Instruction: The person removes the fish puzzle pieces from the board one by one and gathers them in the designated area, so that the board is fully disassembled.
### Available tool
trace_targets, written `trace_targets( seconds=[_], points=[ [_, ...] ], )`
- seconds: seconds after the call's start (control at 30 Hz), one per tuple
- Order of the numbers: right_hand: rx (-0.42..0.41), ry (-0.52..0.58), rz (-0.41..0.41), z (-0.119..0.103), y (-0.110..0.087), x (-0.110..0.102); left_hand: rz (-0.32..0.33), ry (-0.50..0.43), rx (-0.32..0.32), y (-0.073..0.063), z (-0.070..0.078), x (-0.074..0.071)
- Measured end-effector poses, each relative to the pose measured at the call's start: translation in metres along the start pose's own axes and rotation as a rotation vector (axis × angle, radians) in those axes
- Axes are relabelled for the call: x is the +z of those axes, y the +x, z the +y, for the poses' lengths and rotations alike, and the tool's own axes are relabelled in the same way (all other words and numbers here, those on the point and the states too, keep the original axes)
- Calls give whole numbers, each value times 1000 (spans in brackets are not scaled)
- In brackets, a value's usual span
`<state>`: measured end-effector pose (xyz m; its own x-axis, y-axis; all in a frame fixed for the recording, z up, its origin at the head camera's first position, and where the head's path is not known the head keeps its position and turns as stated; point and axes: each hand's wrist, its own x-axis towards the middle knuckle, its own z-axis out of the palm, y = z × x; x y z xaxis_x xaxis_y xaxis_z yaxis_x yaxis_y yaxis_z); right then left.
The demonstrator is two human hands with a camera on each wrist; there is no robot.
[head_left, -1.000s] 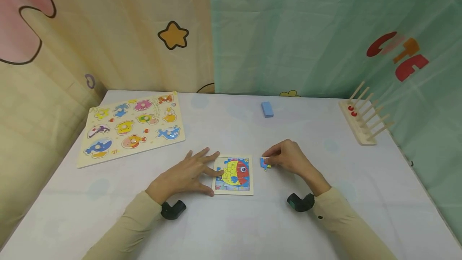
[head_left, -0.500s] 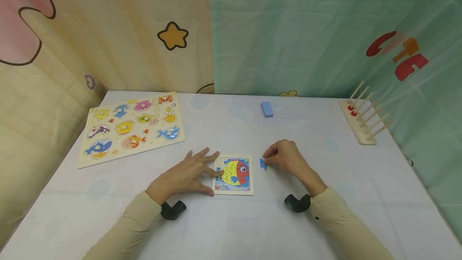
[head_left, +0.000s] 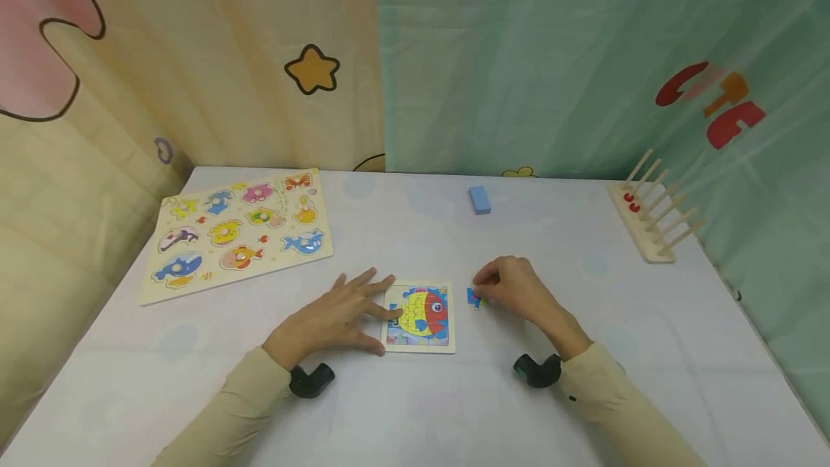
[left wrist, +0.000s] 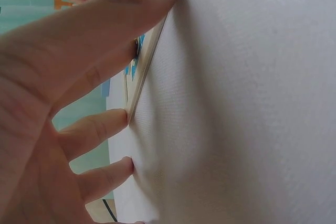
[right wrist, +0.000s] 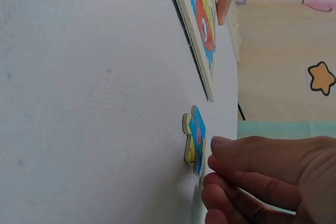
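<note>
A small square fish jigsaw puzzle point(head_left: 452, 330), yellow and red on blue in a pale wooden frame, lies in front of me in the head view. My left hand point(head_left: 331, 323) rests over its left side with fingers spread. One fingertip touches the picture, and pale wood shows by its upper left. In the left wrist view, the thumb point(left wrist: 126, 11) lies along the frame's near edge. Right of the frame, my right hand point(head_left: 519, 287) pinches at a blue and yellow puzzle piece point(right wrist: 197, 135) close to the tabletop, fingers partly covering it from above.
A larger wooden peg puzzle point(head_left: 214, 283) with sea animals lies at the left. A blue block point(head_left: 480, 200) sits at the back. At the right stands a wooden peg rack point(head_left: 638, 233) with red beads. Patterned curtains point(head_left: 519, 56) hang behind the table.
My right hand has shifted only slightly at the puzzle piece, and less of the piece shows past the fingers. The left hand stays on the puzzle frame.
</note>
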<state>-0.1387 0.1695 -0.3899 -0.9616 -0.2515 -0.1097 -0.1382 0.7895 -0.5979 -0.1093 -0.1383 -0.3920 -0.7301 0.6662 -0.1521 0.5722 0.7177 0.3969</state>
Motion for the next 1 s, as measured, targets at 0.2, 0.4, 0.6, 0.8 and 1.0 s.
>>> trace_targets(
  seconds=[0.2, 0.4, 0.6, 0.8, 1.0],
  points=[
    [-82, 30, 44, -13, 4, 9, -12, -1, -16, 0, 1, -1],
    [-221, 14, -73, -39, 14, 25, -24, -20, -28, 0, 1, -1],
    [-342, -89, -196, -57, 20, 40, -21, -30, -22, 0, 0, 0],
    [-347, -147, -214, -61, 20, 44, -14, -27, -18, 1, -1, 2],
    [-332, -139, -212, -61, 19, 44, -3, -16, -19, 1, 0, 1]
  ],
)
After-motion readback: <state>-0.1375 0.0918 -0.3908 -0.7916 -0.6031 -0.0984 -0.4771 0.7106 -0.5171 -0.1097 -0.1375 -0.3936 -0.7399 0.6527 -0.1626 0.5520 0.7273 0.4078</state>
